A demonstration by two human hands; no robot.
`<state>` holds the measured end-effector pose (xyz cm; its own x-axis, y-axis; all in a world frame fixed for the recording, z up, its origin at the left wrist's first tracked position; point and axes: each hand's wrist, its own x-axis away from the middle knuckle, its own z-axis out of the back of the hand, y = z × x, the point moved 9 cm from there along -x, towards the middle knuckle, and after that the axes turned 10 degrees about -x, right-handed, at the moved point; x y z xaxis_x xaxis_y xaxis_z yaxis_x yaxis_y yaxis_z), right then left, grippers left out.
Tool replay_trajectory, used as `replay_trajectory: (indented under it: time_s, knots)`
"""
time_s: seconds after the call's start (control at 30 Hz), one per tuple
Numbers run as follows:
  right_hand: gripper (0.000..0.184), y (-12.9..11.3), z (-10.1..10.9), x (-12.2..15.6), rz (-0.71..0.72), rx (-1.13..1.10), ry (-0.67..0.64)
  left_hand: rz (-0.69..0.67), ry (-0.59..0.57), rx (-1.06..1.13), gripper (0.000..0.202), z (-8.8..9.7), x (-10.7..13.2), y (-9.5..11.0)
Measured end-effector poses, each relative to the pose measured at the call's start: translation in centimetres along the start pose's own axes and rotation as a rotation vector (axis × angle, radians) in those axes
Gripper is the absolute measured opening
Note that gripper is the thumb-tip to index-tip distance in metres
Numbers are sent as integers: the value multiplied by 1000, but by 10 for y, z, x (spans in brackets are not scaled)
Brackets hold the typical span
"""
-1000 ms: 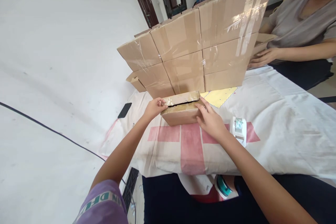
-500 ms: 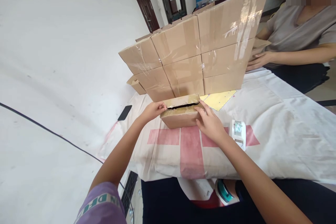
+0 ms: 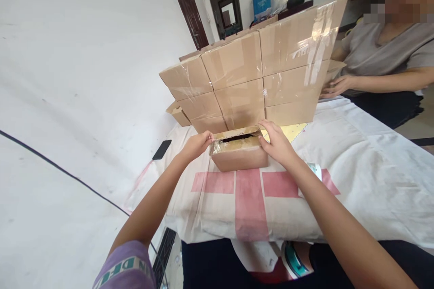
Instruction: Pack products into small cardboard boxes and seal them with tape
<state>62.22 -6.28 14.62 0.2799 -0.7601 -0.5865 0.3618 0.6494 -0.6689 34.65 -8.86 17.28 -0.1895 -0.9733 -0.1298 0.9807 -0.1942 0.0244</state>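
A small cardboard box [image 3: 239, 158] stands on the cloth-covered table [image 3: 356, 167] right in front of me, its top flaps nearly closed with a dark gap between them. My left hand [image 3: 195, 145] grips the box's left end, fingers curled at the flap corner. On the right end, my right hand [image 3: 278, 143] presses the flap with its fingers bent over the edge. Shiny clear tape lies across the top at the left.
A wall of several taped cardboard boxes [image 3: 257, 72] is stacked just behind the small box. A tape dispenser [image 3: 316, 170] peeks out beside my right forearm. A phone [image 3: 162, 149] lies at the table's left edge. Another person [image 3: 386, 58] sits at the far right, one hand [image 3: 334, 86] on a box.
My right hand has shifted from the box's front right corner up to its right end and top flap. The left hand has stayed at the left end. The camera view rose slightly.
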Motion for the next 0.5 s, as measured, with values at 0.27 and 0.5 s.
replay_trajectory:
  time_s: [0.27,0.5]
  knots:
    - [49,-2,-29,-45,206,233,-355,-27,-4,103,20,-1,-11,-2]
    - [45,10,-49,-53,191,336,-403,50,-74,372,24,-16,-12,-12]
